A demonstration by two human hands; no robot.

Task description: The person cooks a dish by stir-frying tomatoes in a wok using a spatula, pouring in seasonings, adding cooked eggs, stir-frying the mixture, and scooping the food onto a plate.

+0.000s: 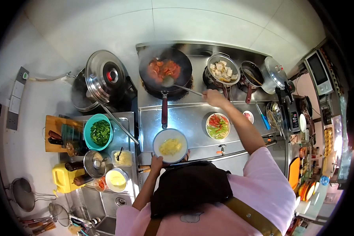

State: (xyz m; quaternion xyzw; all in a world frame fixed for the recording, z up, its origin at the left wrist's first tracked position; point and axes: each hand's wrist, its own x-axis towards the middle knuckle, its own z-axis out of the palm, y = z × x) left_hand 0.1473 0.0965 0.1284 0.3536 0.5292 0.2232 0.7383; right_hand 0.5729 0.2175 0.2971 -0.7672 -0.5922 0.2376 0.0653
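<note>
My right hand (pixel 215 97) is closed round the handle of a metal ladle (pixel 168 81). The ladle's bowl rests at the lower edge of reddish-orange food (pixel 164 70), perhaps tomato pieces, in a steaming black wok (pixel 183 59). My left hand (pixel 157 162) grips the rim of a white plate (pixel 160 138) close to my body. On that plate lies yellow food (pixel 170 147) that looks like scrambled egg. The wok's dark handle (pixel 164 112) points toward me, just above the plate. A bowl of sliced red and green peppers (pixel 218 126) stands below my right forearm.
Right of the wok are a strainer of pale chunks (pixel 223 71), a small pan (pixel 252 70) and a pressure cooker (pixel 273 72). At left stand a large lidded pot (pixel 104 76), a turquoise bowl of greens (pixel 100 132) and a yellow jug (pixel 63 177). A sink (pixel 92 198) lies lower left.
</note>
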